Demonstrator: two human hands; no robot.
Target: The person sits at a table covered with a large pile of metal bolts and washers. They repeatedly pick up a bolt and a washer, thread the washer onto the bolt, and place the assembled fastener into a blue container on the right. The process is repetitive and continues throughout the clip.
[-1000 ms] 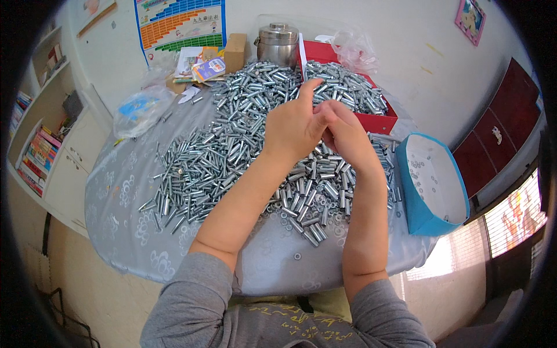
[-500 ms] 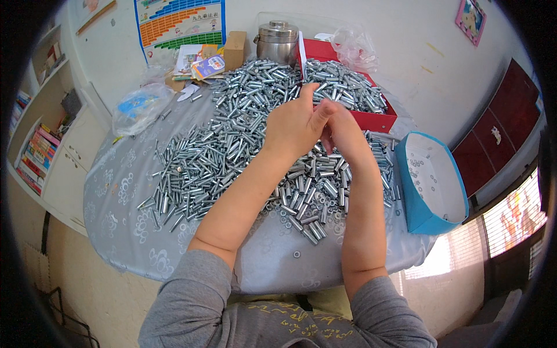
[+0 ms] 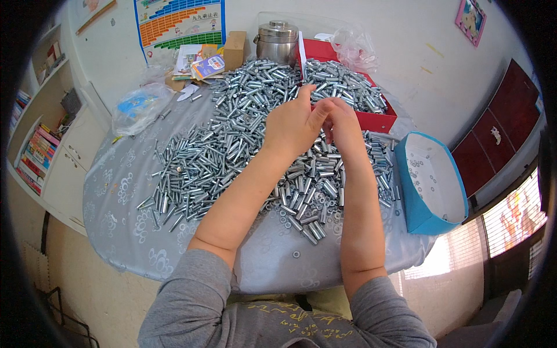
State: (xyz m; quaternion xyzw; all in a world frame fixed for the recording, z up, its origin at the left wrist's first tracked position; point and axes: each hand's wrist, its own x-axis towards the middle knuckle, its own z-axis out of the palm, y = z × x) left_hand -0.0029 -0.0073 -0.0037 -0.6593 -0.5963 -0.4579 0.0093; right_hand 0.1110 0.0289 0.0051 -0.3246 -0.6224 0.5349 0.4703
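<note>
Little has shifted in the past second: both hands remain raised together over the heap of metal sleeves (image 3: 243, 139), the fingers only slightly rearranged. The heap, hundreds of short silver cylinders, spreads across the round table (image 3: 116, 214) under its pale grey patterned cloth, with loose washers (image 3: 296, 254) scattered along the heap's near edge. Whatever small piece sits between the fingertips is hidden by the hands themselves and cannot be made out. The left hand (image 3: 290, 124) is curled, its thumb and forefinger drawn toward the right hand (image 3: 343, 124), whose fingers bunch together in a pinch; the two touch above the heap's far side. Beyond the heap stands a red tray (image 3: 374, 120) holding more sleeves, with a steel pot (image 3: 277, 40) behind it. To the heap's right rests a blue tub (image 3: 432, 185), white inside, partly over the table's edge.
</note>
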